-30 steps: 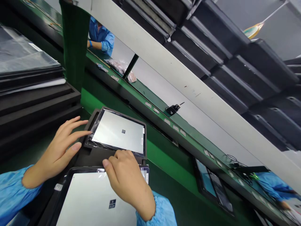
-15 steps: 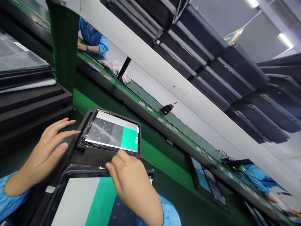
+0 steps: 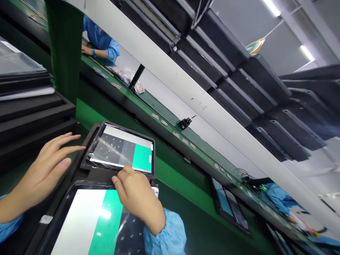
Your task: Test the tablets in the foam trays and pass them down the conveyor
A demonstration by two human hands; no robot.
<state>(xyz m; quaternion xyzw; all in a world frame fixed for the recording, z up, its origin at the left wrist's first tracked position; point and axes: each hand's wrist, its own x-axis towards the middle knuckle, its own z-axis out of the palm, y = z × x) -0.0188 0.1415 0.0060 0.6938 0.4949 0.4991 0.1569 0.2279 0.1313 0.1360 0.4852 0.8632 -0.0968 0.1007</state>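
Observation:
Two tablets show a calculator-like screen of dark number keys with green and white areas. The far tablet [image 3: 117,148], under wrinkled clear film, lies in a black foam tray [image 3: 92,174]. Closer to me is the near tablet [image 3: 79,216], its lower part cut off by the frame. My right hand [image 3: 138,194] reaches across it, thumb and curled fingers closed on its far edge; the fingertips are hidden. Left of the far tablet, my left hand [image 3: 50,166] is open, fingers stretched toward the tray's left side and holding nothing.
Stacked black foam trays [image 3: 34,120] carry film-covered flat pieces at left. A green ledge [image 3: 170,132] behind holds small metal parts and a black adapter [image 3: 184,123]. More tablets [image 3: 230,203] lie at right. Black bins [image 3: 212,63] hang overhead. Two people in blue sleeves work beyond.
The view has shifted slightly. My right hand and sleeve have moved left, uncovering more of the near tablet's number keys. My left hand stays open beside the tray.

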